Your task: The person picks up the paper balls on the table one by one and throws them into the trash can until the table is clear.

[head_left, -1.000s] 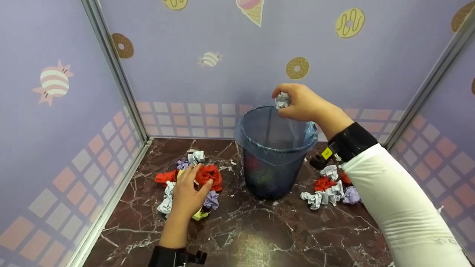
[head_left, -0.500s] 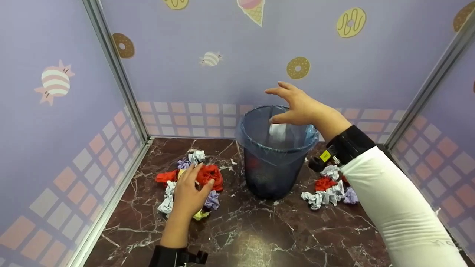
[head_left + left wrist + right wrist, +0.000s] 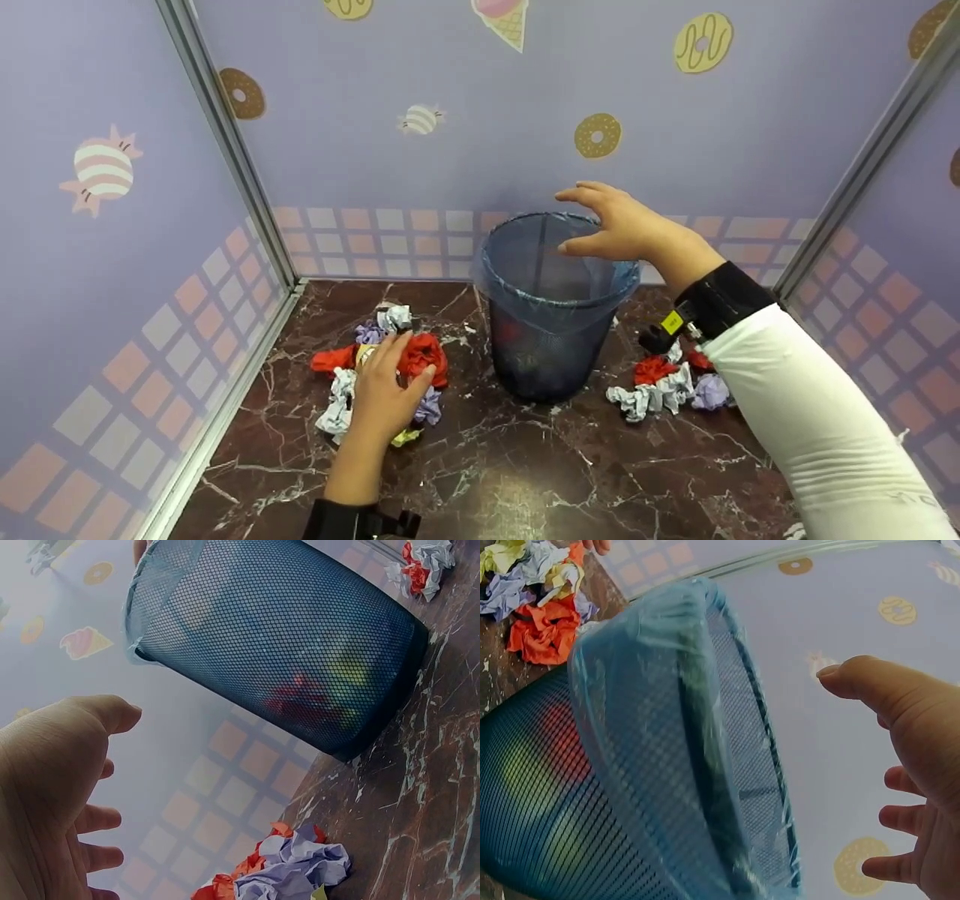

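Above the rim of a dark mesh wastebasket [image 3: 551,337], lined with a thin blue bag, my right hand [image 3: 626,229] hovers with fingers spread and nothing in them. Red and yellow crumpled paper shows through the mesh [image 3: 300,652] in the left wrist view. Over the left pile of crumpled paper, my left hand [image 3: 386,394] is held with its fingers apart, empty. That pile has a red paper ball [image 3: 425,358], white paper [image 3: 336,405], purple paper [image 3: 428,407] and yellow paper [image 3: 406,436]; the hand hides part of it.
Another pile, with white crumpled paper [image 3: 652,396], red paper [image 3: 652,370] and a purple ball [image 3: 709,391], lies right of the basket, partly behind the right wrist camera [image 3: 660,337]. Patterned panels [image 3: 420,172] enclose the dark marbled surface [image 3: 480,472] at the back and sides.
My right hand has let go of a white paper ball, which dropped into the wastebasket. Since then the hand has shifted slightly right. My left hand has stayed nearly still.
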A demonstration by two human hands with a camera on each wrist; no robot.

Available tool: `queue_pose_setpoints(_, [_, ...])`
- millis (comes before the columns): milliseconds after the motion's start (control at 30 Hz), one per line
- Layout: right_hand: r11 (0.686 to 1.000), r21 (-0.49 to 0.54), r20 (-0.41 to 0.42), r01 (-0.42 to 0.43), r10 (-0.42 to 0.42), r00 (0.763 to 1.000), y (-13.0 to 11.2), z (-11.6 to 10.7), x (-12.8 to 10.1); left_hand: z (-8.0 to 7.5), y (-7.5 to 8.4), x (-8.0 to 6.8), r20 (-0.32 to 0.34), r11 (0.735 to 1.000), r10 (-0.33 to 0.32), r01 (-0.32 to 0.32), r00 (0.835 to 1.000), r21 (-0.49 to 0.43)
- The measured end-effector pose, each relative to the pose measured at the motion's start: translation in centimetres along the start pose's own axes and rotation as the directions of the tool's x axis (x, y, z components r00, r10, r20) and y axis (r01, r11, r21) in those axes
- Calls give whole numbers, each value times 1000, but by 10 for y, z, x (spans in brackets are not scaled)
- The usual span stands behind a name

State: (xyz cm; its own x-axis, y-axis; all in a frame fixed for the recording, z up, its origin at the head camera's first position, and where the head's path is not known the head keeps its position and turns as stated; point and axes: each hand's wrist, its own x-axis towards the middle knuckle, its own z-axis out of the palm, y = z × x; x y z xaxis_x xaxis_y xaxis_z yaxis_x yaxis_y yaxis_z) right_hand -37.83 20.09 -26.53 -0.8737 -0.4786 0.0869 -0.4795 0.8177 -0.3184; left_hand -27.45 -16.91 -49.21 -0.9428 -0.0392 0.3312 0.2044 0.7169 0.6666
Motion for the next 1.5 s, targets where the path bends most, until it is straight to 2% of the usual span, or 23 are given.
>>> queue_pose_setpoints(200, [1000, -29, -18, 8, -9, 1000, 17, 0, -12, 4, 8, -2, -18, 999, 35, -35, 999, -18])
queue_pose_setpoints(367, [998, -51, -35, -22, 20, 999, 43, 3, -30, 8, 21, -6, -13, 997, 73, -74, 997, -30])
queue_pose_setpoints(533, [997, -42, -55, -63, 60, 997, 74, 9, -52, 17, 37, -13, 31, 992, 120, -119, 992, -35])
queue_pose_setpoints(700, [991, -18, -53, -134, 133, 990, 108, 15, -78, 28, 57, -25, 127, 988, 157, -155, 979, -28])
queue_pose_setpoints(833, [975, 20, -21, -222, 223, 975, 135, 21, -105, 39, 74, -36, 218, 982, 191, -189, 957, -31])
queue_pose_setpoints(1000, [957, 67, 11, -284, 284, 959, 166, 37, -138, 54, 90, -51, 301, 965, 256, -260, 919, -26])
queue_pose_setpoints(1200, [955, 85, 22, -283, 282, 959, 198, 66, -173, 74, 100, -65, 381, 942, 322, -335, 867, -34])
queue_pose_setpoints(1333, [955, 64, 27, -290, 289, 957, 213, 91, -192, 84, 103, -72, 406, 922, 369, -384, 836, -48])
queue_pose_setpoints(1500, [965, 13, 6, -262, 262, 965, 229, 122, -210, 92, 103, -76, 416, 913, 393, -402, 820, -69])
